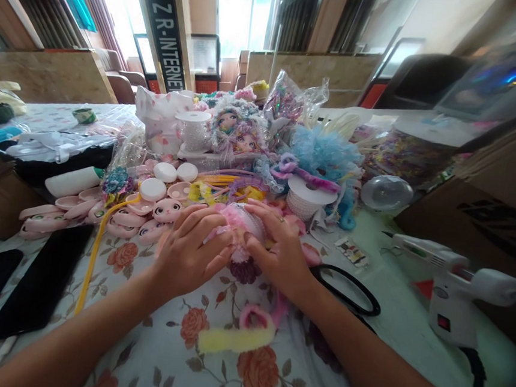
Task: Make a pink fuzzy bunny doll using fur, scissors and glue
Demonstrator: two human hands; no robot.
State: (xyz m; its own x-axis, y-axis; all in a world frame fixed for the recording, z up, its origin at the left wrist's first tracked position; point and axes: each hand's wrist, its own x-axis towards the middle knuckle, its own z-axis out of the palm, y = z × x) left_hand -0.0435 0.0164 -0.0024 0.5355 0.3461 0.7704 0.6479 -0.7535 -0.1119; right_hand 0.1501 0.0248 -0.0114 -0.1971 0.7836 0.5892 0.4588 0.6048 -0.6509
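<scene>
From my remote seat, I judge the step in hand as a 2-handed pinch and shaping of the pink bundle (248, 224), which sits left of the scissors (378, 294) on the tabletop (153, 353). My left hand (190, 248) and right hand (286, 253) both have bent fingers gripping it from opposite sides; I can't tell how hard they press. I judge the next move calls for 1 hand steadying the bundle while the other adjusts it. Its long axis seems to run near to far, roughly level with the scissors' handles, its dark frilled end pointing towards my body.
</scene>
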